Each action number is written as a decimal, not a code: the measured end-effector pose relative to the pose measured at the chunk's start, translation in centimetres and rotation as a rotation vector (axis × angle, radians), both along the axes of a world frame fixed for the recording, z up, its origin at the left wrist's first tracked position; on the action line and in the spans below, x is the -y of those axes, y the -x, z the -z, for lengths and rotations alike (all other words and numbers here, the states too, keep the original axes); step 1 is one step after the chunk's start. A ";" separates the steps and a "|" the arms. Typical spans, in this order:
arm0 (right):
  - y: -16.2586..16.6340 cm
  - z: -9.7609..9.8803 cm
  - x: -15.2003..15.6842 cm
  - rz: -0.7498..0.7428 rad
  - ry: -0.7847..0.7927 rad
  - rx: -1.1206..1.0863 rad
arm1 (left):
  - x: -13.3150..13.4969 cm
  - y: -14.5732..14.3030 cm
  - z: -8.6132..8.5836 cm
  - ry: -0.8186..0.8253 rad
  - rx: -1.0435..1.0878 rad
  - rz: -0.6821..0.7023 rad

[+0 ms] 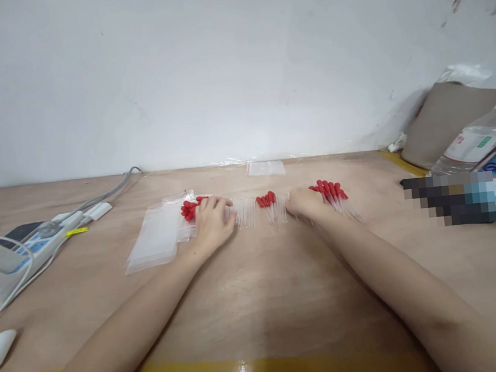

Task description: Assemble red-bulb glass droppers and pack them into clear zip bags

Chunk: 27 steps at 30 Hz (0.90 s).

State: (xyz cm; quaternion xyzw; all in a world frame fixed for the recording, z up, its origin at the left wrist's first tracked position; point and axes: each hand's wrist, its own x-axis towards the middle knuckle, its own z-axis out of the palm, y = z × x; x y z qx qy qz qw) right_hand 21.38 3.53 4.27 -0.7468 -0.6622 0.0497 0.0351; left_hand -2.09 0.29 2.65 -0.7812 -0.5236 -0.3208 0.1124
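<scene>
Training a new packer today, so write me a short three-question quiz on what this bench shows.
1. True or false: the red-bulb droppers lie in one single heap.
2. What lies just left of the left hand? A scissors; B stack of clear bags; C cardboard box.
3. Fill in: at the right edge, the water bottle lies on its ____.
Key: 1 false, they lie in three groups; 2 B; 3 side.
</scene>
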 end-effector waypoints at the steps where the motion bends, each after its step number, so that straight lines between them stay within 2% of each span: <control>1: 0.0 -0.2 0.3 -0.007 -0.007 -0.001 | -0.6 0.8 -0.5 0.007 -0.022 -0.050; 4: -0.1 -0.8 1.8 -0.036 -0.041 -0.007 | -2.9 2.8 -2.0 0.066 -0.094 -0.173; 6: -0.4 -1.0 3.1 -0.073 -0.091 -0.004 | -4.6 3.6 -3.0 0.130 -0.174 -0.206; 10: -1.2 -0.3 5.6 -0.248 -0.257 0.051 | -8.0 3.5 -4.1 0.319 -0.378 -0.135; 14: -1.9 1.3 6.9 -0.438 -0.428 0.052 | -9.9 2.7 -4.1 0.419 -0.437 -0.071; 18: -2.5 2.9 6.8 -0.506 -0.538 -0.047 | -10.5 2.6 -3.8 0.459 -0.414 -0.055; 23: -2.8 4.7 5.8 -0.562 -0.636 -0.133 | -10.5 3.7 -3.9 0.455 -0.271 -0.074; 27: -2.6 5.1 5.9 -0.601 -0.670 -0.242 | -7.9 3.6 -3.5 0.337 -0.076 -0.031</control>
